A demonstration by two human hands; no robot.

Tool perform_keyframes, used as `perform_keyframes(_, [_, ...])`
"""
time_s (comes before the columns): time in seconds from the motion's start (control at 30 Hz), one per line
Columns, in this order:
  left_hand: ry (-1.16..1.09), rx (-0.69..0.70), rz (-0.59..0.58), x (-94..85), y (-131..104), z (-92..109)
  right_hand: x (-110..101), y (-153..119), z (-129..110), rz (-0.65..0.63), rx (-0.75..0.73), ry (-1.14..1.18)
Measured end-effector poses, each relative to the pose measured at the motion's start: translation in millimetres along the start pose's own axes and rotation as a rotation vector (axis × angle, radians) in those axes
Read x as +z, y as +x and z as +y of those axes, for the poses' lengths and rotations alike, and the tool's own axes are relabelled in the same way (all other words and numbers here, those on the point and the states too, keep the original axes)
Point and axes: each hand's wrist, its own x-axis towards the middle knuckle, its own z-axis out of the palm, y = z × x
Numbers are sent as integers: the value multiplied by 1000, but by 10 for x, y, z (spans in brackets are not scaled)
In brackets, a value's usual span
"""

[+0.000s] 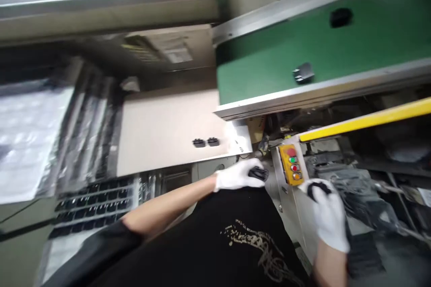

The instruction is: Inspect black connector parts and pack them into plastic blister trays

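My left hand (237,176), in a white glove, is closed round a small black plastic part (258,173) just in front of my body. To the right, my gloved right hand (330,215) is blurred by motion. Its fingers curl round another dark part (317,189), whose shape is smeared. Two small black parts, a left one (198,143) and a right one (213,141), lie side by side on the pale board (161,125). Close to my right hand is a yellow control box (290,165) with coloured buttons.
A green conveyor belt (256,67) runs to the upper right, carrying a near black part (303,73) and a far black part (341,17). Below it stretches a yellow bar (367,120). Stacked clear trays (84,125) stand at left, above a tray of black parts (97,202).
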Motion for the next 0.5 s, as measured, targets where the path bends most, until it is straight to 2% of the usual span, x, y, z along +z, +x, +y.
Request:
perform_keyframes(0.07, [28,-73,271,-924,-747,-486,1173,29,115,-238,62,-55])
perform_keyframes(0.13, [69,-145,530,-1769,-1345,-936,2342,65,152,-479,6,-113])
perform_keyframes(0.2, [142,-218,734,-2492,-1753,-1353,3424,143,143,-652,-162,-242])
perform_keyframes(0.27, [205,-229,806,-3057,-1992,-1723,4355,254,129,-827,-308,-431])
perform_keyframes(0.33, [304,-206,785,-3454,-2122,-2031,5086,356,134,-957,-345,-649])
perform_keyframes(0.37, [370,-204,760,-3596,-2166,-2161,5368,391,145,-1008,-361,-751])
perform_keyframes(0.43, [503,-219,693,-3787,-2237,-2376,5769,416,178,-1070,-405,-900])
perform_keyframes(0.5, [586,-239,629,-3887,-2305,-2528,5978,394,214,-1077,-448,-968])
